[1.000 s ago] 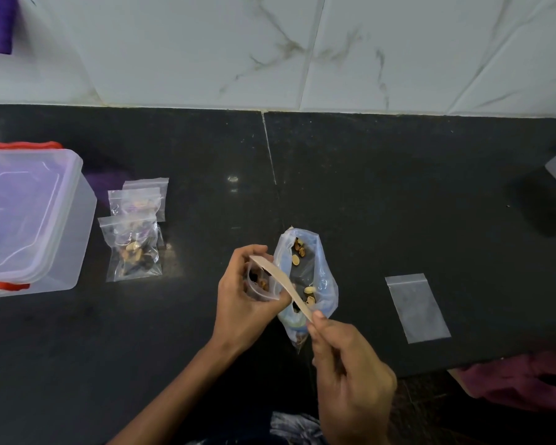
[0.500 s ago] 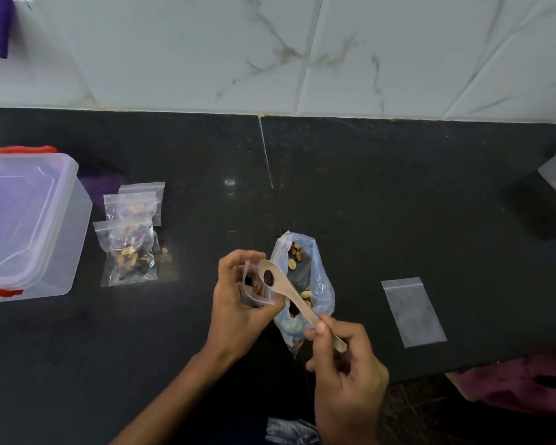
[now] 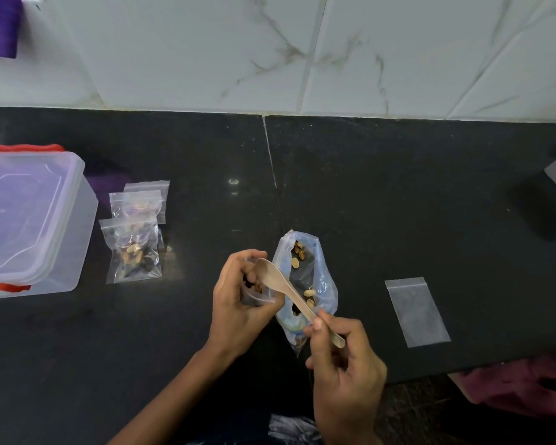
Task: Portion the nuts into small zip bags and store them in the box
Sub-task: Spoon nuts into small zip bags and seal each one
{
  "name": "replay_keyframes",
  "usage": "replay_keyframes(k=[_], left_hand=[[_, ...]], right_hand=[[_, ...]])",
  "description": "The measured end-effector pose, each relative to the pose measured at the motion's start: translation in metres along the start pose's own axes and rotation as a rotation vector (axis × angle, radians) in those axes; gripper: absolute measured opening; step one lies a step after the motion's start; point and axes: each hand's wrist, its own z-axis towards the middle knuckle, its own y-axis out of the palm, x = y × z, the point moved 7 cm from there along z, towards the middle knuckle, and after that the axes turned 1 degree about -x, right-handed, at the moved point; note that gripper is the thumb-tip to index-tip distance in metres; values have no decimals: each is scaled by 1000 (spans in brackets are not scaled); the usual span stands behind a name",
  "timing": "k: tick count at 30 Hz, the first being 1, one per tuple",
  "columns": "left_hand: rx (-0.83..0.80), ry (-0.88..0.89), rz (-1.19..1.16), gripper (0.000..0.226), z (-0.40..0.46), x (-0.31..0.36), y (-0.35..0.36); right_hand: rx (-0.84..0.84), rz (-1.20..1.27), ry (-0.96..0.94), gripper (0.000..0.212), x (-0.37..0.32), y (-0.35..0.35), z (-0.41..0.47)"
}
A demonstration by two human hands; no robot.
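at bench centre | left hand grips small zip bag, fingers curled | right hand pinches wooden spoon, bowl at bag mouth | nut pouch beside

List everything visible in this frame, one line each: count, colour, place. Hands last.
storage box: 1, clear with red clips, lid on, far left of counter
filled zip bags: 3, clear, overlapping, beside the box
nut bag: 1, bluish clear, open, centre
small zip bag: 1, clear, in left hand
wooden spoon: 1, tan, bowl at that bag's mouth
empty zip bag: 1, clear, flat, right
counter: 1, black
left hand: holds small zip bag
right hand: pinches spoon handle
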Motion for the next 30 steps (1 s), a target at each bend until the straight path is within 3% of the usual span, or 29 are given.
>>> replay_keyframes(k=[5,10,14,16,19,30], left_hand=[[-3,-39,-121,66,-1,2,2],[10,-143,-136,63,-4,-10,0],[-28,-303,-158,60,-6,-24,2],[-64,-356,-150,61,-7,-30,6],[-101,-368,-134,59,-5,-32,9],[-168,-406,-146,57,-1,-33,16]], right_hand=[[29,-7,-31,20,-4,-4,0],[139,59,70,10,10,-25,12],[46,-160,114,8,43,-22,24],[-35,-300,32,4,50,-11,25],[-136,-430,-157,22,48,5,21],[-283,-548,-512,13,58,30,24]])
